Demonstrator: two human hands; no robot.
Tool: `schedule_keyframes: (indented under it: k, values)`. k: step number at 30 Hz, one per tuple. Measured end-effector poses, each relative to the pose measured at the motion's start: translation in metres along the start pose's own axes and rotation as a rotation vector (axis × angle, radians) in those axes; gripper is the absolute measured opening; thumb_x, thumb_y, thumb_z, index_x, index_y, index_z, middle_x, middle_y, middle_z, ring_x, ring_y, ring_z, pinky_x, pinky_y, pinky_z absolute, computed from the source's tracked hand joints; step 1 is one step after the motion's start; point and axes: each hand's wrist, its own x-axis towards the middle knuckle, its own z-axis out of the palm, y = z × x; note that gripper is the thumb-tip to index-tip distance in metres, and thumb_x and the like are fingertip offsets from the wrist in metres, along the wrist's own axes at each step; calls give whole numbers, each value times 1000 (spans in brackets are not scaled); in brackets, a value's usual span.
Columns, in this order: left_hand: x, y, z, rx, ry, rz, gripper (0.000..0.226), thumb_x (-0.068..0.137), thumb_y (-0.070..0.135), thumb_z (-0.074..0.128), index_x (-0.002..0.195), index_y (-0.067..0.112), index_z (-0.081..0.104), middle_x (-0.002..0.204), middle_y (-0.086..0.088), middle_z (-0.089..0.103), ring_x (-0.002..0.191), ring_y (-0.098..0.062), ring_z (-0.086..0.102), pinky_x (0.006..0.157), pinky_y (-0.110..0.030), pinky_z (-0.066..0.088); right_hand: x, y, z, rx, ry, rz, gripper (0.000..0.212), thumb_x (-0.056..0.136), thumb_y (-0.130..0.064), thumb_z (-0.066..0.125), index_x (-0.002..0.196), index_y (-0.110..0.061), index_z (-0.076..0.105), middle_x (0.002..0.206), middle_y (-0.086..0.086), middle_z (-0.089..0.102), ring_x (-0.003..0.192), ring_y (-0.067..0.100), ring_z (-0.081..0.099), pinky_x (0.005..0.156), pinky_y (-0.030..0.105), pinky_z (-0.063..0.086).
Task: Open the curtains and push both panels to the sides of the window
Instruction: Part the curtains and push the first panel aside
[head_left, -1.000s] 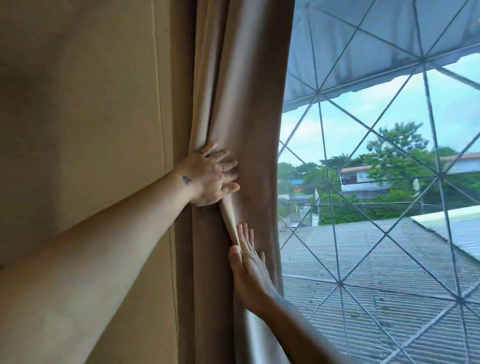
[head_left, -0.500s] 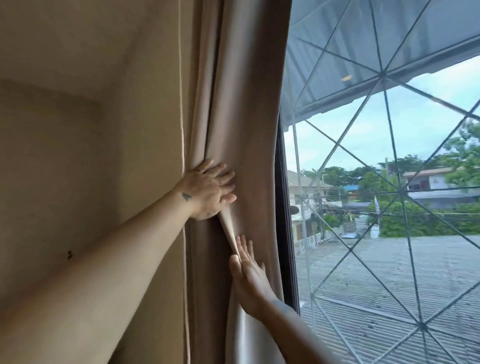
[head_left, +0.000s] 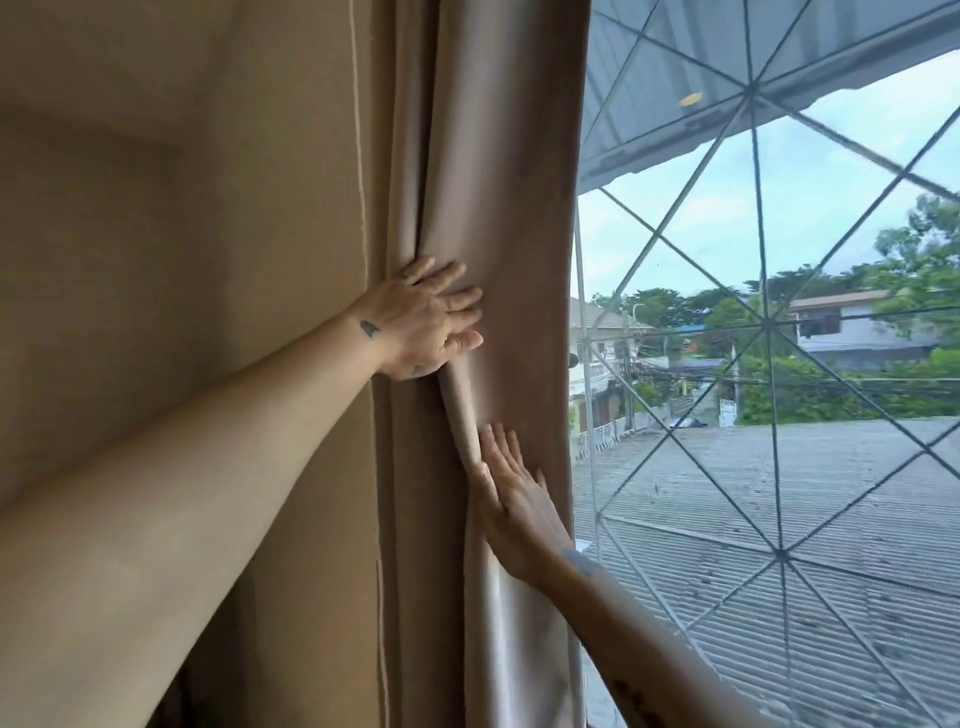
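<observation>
A beige curtain panel (head_left: 498, 197) hangs bunched in folds at the left side of the window (head_left: 779, 312). My left hand (head_left: 426, 322) lies flat on the folds at mid height, fingers spread and pressing the cloth toward the wall. Lower down, my right hand (head_left: 514, 499) rests flat against the panel's inner edge, fingers straight and pointing up. Neither hand grips the fabric. The other panel is out of view.
A beige wall (head_left: 182, 260) fills the left half, with a thin white cord (head_left: 358, 156) running down beside the curtain. The window glass has a diamond-pattern metal grille (head_left: 748, 93); outside are a corrugated roof (head_left: 779, 493), houses and trees.
The view has turned slightly, showing more of the window's left side. Both hands stay pressed flat on the bunched panel in nearly the same spots.
</observation>
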Motion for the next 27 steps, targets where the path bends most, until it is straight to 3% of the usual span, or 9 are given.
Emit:
schedule_keyframes:
  k: [5,8,11,13,18,22,27]
  values:
    - [-11,19,-12,-114,80,31,55,95,44,18,142,16,22,157,-2,13,145,-23,-2,117,-41,-2,-48,6,-25,-5,124,70,67,83,-49,15,144,-21,10,157,-4,7,139,2,-6,120,43,7]
    - [-12,45,-15,-273,199,51,53,94,45,22,137,18,36,155,-5,20,145,-24,3,117,-41,-2,-82,13,-46,-36,188,125,70,82,-56,13,143,-22,13,157,-4,9,141,6,-4,119,45,10]
    - [-14,81,-15,-401,341,66,61,89,55,15,126,22,52,151,-6,32,144,-27,12,117,-42,3,-117,24,-72,-97,240,179,92,69,-79,5,143,-26,18,156,-3,15,142,10,0,119,36,11]
    - [-12,105,-16,-454,392,83,72,81,56,8,119,21,59,147,-10,40,142,-31,20,115,-42,3,-137,30,-93,-139,275,222,99,63,-83,2,142,-26,20,156,0,17,144,13,5,118,32,11]
    - [-5,157,-38,-570,481,70,73,80,54,10,114,16,63,142,-14,46,138,-33,29,112,-53,11,-182,37,-153,-230,401,251,112,58,-87,-2,142,-17,22,155,5,20,143,12,8,112,20,6]
    - [2,191,-61,-645,520,53,75,81,56,5,125,17,53,148,-11,36,142,-31,20,113,-57,10,-219,31,-210,-372,513,229,111,61,-85,0,140,-12,27,153,7,24,138,6,11,109,15,7]
    - [21,250,-101,-828,522,102,77,78,58,5,132,20,43,154,-6,24,144,-23,7,114,-55,0,-254,1,-287,-658,594,184,81,78,-69,17,140,-19,28,153,5,24,137,6,7,114,28,12]
